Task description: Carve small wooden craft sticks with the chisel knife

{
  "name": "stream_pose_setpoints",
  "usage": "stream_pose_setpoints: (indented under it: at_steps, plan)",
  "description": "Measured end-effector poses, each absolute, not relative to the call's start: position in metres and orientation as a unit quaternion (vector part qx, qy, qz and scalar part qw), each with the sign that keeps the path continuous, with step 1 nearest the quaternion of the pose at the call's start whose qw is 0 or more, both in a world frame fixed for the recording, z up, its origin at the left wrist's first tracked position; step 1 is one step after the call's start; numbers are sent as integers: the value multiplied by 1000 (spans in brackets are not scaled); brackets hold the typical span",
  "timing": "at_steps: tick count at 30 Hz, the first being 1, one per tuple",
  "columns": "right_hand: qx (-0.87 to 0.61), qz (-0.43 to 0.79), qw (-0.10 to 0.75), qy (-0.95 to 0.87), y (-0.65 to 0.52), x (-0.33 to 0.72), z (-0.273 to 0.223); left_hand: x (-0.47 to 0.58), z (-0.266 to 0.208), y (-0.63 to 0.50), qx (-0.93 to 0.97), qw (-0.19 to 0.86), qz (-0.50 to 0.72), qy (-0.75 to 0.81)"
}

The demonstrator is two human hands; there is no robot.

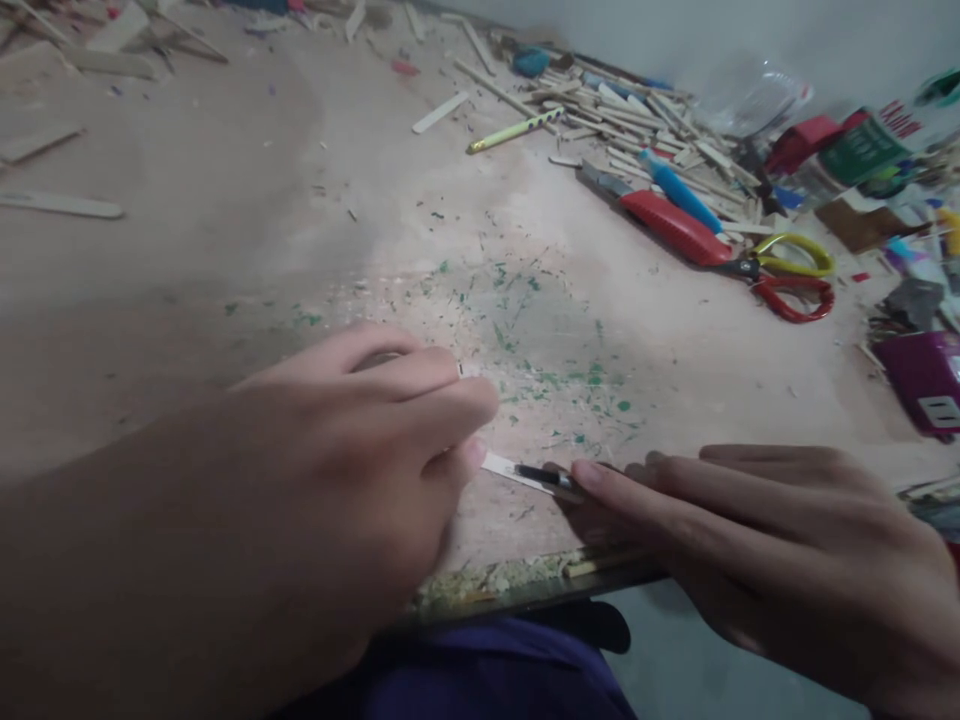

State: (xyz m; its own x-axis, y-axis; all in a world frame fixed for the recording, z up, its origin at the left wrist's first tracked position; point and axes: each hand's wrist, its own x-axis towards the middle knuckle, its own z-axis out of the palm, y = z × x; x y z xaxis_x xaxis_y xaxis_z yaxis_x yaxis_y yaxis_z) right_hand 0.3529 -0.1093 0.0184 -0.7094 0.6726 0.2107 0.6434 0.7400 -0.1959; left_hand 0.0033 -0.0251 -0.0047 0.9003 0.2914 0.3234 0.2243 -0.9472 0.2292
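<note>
My left hand [360,450] is closed, its thumb and fingertips pinching one end of a pale, flat wooden craft stick [496,463] low over the table. The hand hides the rest of that end. From the right, my right hand [742,540] is closed around a slim tool with a narrow dark blade and a silvery collar, which looks like a craft knife [541,476]. Its blade lies along the stick, pointing toward my left hand. The knife's handle is mostly covered by my fingers. Green shavings [592,380] are scattered on the table just beyond both hands.
Red-and-yellow-handled scissors [739,268], a red utility knife [671,225] and a blue pen-like tool [682,190] lie at right. Behind them are a yellow pencil [514,130] and piled wooden sticks [622,110]. A purple box [922,380] stands far right. The table edge [510,590] is near.
</note>
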Motion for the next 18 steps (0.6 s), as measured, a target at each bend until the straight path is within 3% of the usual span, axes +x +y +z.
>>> stream_pose_setpoints:
  at_steps: [10, 18]
  plan:
    - [-385, 135, 175, -896, -112, 351, 14, 13, -16, -43, 947, 104, 237, 192]
    - [-347, 35, 147, -925, -111, 355, 19, 12, -10, -39, 950, 108, 219, 193]
